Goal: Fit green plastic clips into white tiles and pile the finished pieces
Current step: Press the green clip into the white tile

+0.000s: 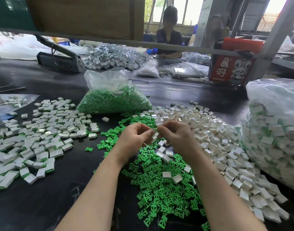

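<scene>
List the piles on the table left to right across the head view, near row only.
Finished tiles pile → loose green clips → empty white tiles pile → clear bag of finished tiles. Both hands sit over the clips.

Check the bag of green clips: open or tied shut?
Open: the bag of green clips has a loose, untied mouth, and clips spill out onto the table.

I see both bare forearms reaching forward from the bottom edge, converging toward the middle. My left hand is raised, back toward me, fingers curled inward with thumb and fingertips pinched together. My right hand mirrors it, knuckles up, fingers curled and pinching close against the left fingertips. The two hands nearly touch at their tips. Both wrists are bent slightly, held off the surface.
</scene>
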`<state>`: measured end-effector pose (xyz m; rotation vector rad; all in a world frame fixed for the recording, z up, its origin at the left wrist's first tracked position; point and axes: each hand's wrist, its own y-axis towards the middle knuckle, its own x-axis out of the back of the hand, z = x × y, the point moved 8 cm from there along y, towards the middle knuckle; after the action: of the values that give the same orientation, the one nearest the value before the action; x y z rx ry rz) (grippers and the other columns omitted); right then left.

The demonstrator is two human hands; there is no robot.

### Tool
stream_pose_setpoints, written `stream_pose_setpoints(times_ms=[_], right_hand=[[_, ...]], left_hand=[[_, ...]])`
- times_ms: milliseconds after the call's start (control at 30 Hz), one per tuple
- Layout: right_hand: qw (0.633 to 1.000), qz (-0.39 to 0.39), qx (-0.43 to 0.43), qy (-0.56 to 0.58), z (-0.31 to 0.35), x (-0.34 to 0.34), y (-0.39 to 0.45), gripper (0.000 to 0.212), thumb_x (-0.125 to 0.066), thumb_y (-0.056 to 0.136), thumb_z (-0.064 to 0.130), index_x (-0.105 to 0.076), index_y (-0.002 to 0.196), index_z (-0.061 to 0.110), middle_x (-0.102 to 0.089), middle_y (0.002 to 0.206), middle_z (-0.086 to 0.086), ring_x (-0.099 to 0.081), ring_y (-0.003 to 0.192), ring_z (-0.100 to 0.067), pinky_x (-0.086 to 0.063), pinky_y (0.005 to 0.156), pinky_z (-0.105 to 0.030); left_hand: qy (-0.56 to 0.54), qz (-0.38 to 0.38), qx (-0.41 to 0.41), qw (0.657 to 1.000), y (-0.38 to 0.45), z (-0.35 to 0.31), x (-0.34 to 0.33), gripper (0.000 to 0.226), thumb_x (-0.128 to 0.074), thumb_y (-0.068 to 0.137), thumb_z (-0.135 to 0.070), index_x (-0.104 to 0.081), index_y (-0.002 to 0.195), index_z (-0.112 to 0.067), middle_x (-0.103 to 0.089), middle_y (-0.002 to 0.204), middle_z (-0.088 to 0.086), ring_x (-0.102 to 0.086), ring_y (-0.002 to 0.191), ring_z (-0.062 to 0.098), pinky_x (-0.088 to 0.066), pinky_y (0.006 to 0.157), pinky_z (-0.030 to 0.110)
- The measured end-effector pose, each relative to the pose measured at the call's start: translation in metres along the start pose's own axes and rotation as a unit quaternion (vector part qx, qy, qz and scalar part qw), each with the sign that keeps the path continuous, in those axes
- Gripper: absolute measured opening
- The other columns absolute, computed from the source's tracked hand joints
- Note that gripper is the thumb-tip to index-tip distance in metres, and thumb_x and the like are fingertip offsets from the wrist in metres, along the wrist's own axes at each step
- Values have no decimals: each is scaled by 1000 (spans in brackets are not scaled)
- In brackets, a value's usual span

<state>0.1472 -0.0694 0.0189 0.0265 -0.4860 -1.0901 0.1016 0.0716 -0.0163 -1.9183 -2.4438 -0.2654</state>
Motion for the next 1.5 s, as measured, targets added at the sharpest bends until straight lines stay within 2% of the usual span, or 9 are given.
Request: stream_pose_setpoints(times_ms=[100,267,400,667,900,1133,1233,1333,1500], right_hand=[[1000,1,-6,22,-2,-2,1,9,-64,93,16,-68,87,9,-70,75,-6,-59,58,-6,-51,58,-24],[998,36,-10,-50,-5,-9,2,17,-56,98,24,-63,93,9,-69,74,-7,-57,63,-18,-53,68,-47],[995,53,-10,-80,-6,-14,2,26,-47,102,25,-61,89,8,-62,68,-6,-50,56,-16,-45,60,-41],[997,57,-13,-57,-6,-20,1,30,-43,104,20,-55,83,3,-55,69,-7,-49,63,-19,-45,68,-50],[996,56,0,-75,-4,-23,-1,33,-40,104,18,-51,73,11,-51,65,-5,-45,59,-17,-40,61,-42],[993,57,24,-102,-1,-22,-2,32,-42,104,20,-51,78,3,-44,61,5,-38,56,-10,-32,59,-34],[993,52,25,-103,-4,-22,-2,32,-41,104,22,-52,80,4,-45,61,6,-38,56,-9,-32,59,-33],[993,41,38,-102,-6,-20,-2,29,-42,103,22,-52,81,7,-47,60,6,-40,55,-11,-35,58,-37],[994,2,63,-84,-4,-13,1,28,-38,98,27,-52,75,18,-52,55,6,-45,52,-10,-39,56,-37]], left_hand=[[49,58,2,997,-2,2,-11,24,-52,102,-25,-61,83,-14,-65,66,-2,-57,58,7,-42,54,14],[31,87,-11,996,-2,1,-18,30,-46,104,-23,-54,78,-12,-52,59,-6,-45,53,7,-38,51,14],[26,99,-12,995,-4,1,-19,32,-44,105,-25,-50,76,-14,-47,56,-11,-39,48,3,-34,48,14],[9,80,5,997,-6,1,-23,37,-45,88,-40,-56,94,-5,-49,83,3,-44,80,16,-38,80,37],[28,76,-9,997,-5,1,-24,17,-45,87,-41,-54,83,-28,-51,86,-2,-47,87,16,-41,83,35],[43,99,-18,994,-8,-4,-30,30,-43,91,-39,-61,100,-18,-57,92,4,-51,90,16,-44,99,52],[45,92,-23,994,-9,-5,-31,26,-43,93,-37,-58,94,-16,-52,84,2,-47,82,15,-46,84,49],[45,91,-40,994,-9,-7,-32,22,-41,103,-24,-52,85,-18,-44,70,-9,-39,66,6,-38,66,28],[56,64,-66,994,-10,-15,-24,26,-42,106,-17,-51,82,-14,-44,68,-9,-39,59,2,-36,58,18]])
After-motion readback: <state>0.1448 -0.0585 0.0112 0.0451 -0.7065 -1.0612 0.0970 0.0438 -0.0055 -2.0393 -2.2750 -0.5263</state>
